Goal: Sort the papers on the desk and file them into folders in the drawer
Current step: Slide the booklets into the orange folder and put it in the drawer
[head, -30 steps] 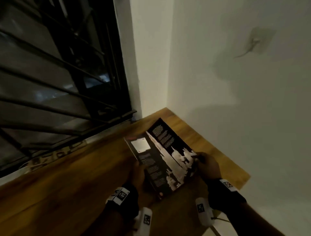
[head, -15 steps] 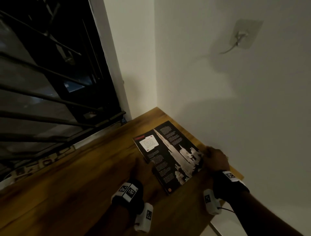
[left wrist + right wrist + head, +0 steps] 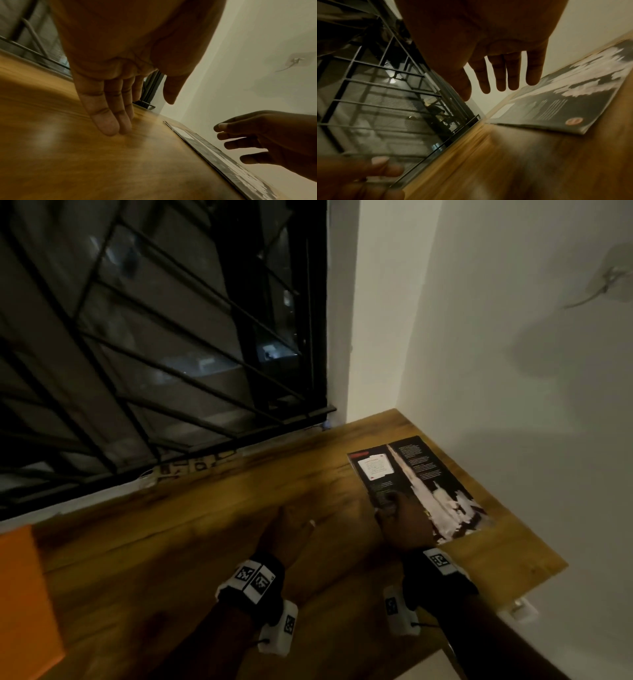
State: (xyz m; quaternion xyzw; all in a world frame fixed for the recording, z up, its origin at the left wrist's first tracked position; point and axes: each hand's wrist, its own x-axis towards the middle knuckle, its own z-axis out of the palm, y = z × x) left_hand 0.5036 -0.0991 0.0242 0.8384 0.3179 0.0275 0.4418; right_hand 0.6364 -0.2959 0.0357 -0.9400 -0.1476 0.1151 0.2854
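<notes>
A dark magazine (image 3: 421,484) with a white rocket-plume picture lies flat on the wooden desk (image 3: 205,542), close to the right wall. My right hand (image 3: 400,518) hovers just over its near-left part, fingers straight and spread, holding nothing; the left wrist view shows that hand (image 3: 257,138) above the magazine (image 3: 214,152) with a gap under it. My left hand (image 3: 291,532) is left of the magazine, also empty, with straight fingertips (image 3: 109,125) on the bare wood. In the right wrist view the magazine (image 3: 556,108) lies beyond my right hand (image 3: 501,75).
A barred window (image 3: 154,337) runs along the desk's far side. White walls (image 3: 513,371) close the right corner, with a stick-on hook (image 3: 609,282) high up. An orange object (image 3: 24,594) sits at the desk's left. The desk's right end (image 3: 548,573) drops off near the wall.
The magazine, held tilted up in both hands a second ago, now lies flat. My left hand has slid left off it. My right hand left its right edge and moved over its near-left part.
</notes>
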